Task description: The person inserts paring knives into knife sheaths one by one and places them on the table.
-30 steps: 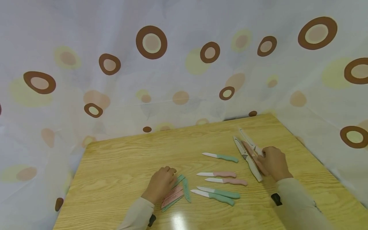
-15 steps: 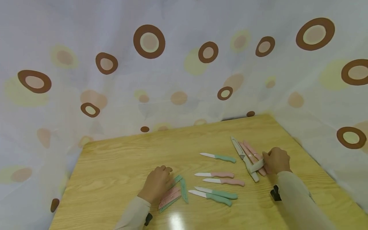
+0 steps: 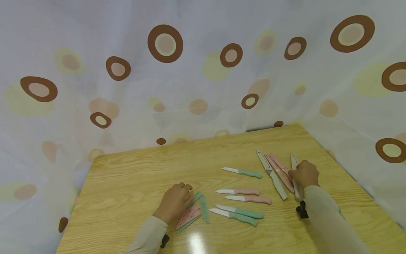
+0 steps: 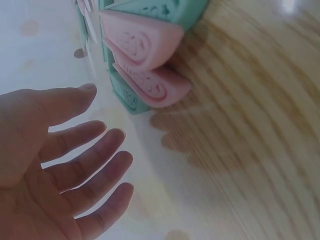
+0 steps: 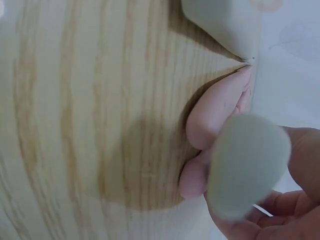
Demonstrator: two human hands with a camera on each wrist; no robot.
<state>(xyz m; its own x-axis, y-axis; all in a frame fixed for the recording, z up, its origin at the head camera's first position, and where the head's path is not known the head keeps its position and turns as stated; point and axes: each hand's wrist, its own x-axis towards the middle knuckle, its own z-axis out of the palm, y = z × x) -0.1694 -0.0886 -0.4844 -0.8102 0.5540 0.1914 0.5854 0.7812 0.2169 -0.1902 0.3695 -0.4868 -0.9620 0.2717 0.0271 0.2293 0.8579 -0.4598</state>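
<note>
In the head view my right hand (image 3: 305, 174) grips a pale grey-handled sheathed knife (image 3: 294, 161) at the right of the table. Its rounded handle end (image 5: 250, 165) looms near the camera in the right wrist view. Left of it lie two pink sheathed peelers or knives (image 3: 280, 173), partly overlapping, their exact kind unclear, then another grey-handled sheathed knife (image 3: 276, 183). My left hand (image 4: 65, 160), fingers spread and relaxed, holds nothing. Close by are several pink and green blade sheaths (image 3: 189, 216); one green sheath (image 3: 204, 209) lies at an angle beside them.
Mid-table are unsheathed paring knives with white blades: one green-handled knife (image 3: 250, 173) at the back, two pink-handled knives (image 3: 258, 199), and two green-handled knives (image 3: 244, 218) in front. A patterned curtain (image 3: 196, 77) hangs behind the wooden table (image 3: 133, 183).
The grey knife in my right hand has swung from lying across the pink-handled pieces to standing apart on their right, blade end pointing away. My left hand has hardly moved.
</note>
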